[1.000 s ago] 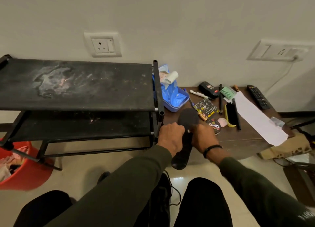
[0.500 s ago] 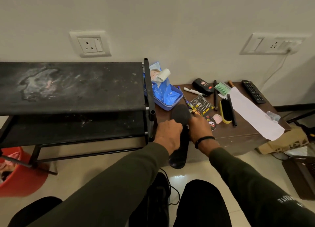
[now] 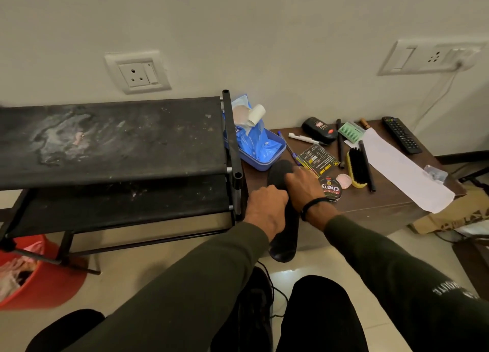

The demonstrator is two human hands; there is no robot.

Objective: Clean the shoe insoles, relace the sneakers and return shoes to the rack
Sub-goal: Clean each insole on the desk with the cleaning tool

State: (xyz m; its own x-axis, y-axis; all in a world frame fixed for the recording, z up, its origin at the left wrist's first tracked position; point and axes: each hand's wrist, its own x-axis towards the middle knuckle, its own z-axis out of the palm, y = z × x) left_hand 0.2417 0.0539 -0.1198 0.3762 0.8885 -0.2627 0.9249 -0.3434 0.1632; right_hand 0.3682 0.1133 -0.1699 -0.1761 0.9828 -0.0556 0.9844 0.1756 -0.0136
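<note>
A person's left hand [image 3: 266, 211] grips the middle of a black insole [image 3: 281, 235], fingers curled around its edge. The right hand [image 3: 304, 185] presses down on the insole's upper half, its fingers hidden from above, so whether it pinches a cloth cannot be told. The insole leans with its toe end on the brown surface [image 3: 370, 206] and its heel hanging over the floor. Just right of the right hand sits a shoe polish tin [image 3: 330, 189], with a yellow-backed brush [image 3: 357, 167] beyond it. Left of the left hand stands the black shoe rack [image 3: 113, 140]. Below both hands, between the knees, lies a dark sneaker [image 3: 254, 312].
</note>
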